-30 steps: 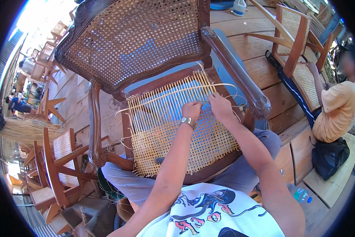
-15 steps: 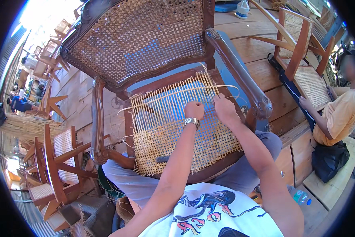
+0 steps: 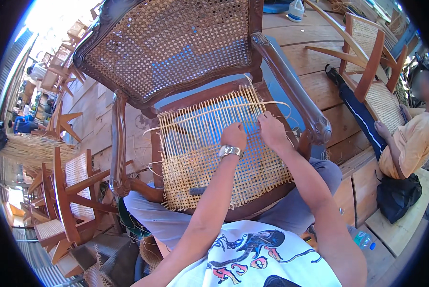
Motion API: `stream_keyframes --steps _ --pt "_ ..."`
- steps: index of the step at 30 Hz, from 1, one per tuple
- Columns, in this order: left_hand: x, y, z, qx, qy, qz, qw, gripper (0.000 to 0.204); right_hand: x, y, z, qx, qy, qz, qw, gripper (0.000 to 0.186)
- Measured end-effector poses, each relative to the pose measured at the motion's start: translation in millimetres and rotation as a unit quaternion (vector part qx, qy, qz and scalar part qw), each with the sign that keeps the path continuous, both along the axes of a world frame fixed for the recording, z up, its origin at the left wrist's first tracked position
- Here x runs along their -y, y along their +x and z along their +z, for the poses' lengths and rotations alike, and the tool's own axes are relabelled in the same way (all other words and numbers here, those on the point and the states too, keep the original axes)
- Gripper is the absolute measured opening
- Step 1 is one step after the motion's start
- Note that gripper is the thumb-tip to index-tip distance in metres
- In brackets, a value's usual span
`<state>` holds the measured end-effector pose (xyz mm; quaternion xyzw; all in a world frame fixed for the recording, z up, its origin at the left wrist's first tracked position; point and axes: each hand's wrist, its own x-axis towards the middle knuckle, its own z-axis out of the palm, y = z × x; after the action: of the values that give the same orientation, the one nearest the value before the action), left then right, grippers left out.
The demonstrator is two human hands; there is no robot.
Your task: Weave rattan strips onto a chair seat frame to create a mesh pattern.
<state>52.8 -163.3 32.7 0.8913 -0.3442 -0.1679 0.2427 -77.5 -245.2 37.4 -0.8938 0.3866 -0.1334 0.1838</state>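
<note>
filling the seat frame (image 3: 250, 209) of a carved wooden armchair (image 3: 293, 89), the cane seat (image 3: 185, 172) is densely woven toward its near edge and open toward its far edge, where long strands (image 3: 188, 136) run with gaps between them. a loose cane strip (image 3: 219, 108) crosses the open part, one end poking past the left edge, the other bowing out beyond the right edge. the cane looks light and springy, stiff along its length yet easy to bend, and probably smooth enough to slide through fingers; a sharp kink would likely split it. the best hold seems to be close to where a strand enters the weave, pinched flat, rather than out at a wavering end. the armchair looks heavy and rigid, a steady base to pull against.

the left hand (image 3: 234, 136) sits over the right half of the cane seat, where dense and open parts meet, its fingers curled well in, almost a fist. just beside it, nearer the right edge, the right hand (image 3: 272, 131) has its fingers bent downward in a narrow, pinch-like shape with little gap showing. the fingertips of both are hidden, so whether either hand has hold of a strand cannot be told. a dark bar (image 3: 196, 191) shows beside the left forearm (image 3: 211, 196), toward the near edge of the cane seat.
</note>
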Motion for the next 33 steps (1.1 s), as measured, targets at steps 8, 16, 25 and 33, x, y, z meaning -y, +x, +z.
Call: stream_keyframes --steps 8,16,25,33 --pt "3 19 -26 -0.23 -0.098 0.072 0.965 0.022 -4 1 8 -0.028 -0.008 -0.004 1.0 0.016" --pt "-8 -3 11 -0.638 -0.182 0.177 0.727 0.023 7 8 -15 -0.011 -0.072 0.022 0.997 0.011" --pt "22 27 -29 -0.321 -0.076 0.119 0.936 0.03 -1 19 12 -0.02 -0.124 0.035 0.992 0.008" --pt "-118 77 16 -0.048 -0.072 0.145 0.986 0.022 16 -17 75 -0.245 0.052 0.047 0.967 0.02"
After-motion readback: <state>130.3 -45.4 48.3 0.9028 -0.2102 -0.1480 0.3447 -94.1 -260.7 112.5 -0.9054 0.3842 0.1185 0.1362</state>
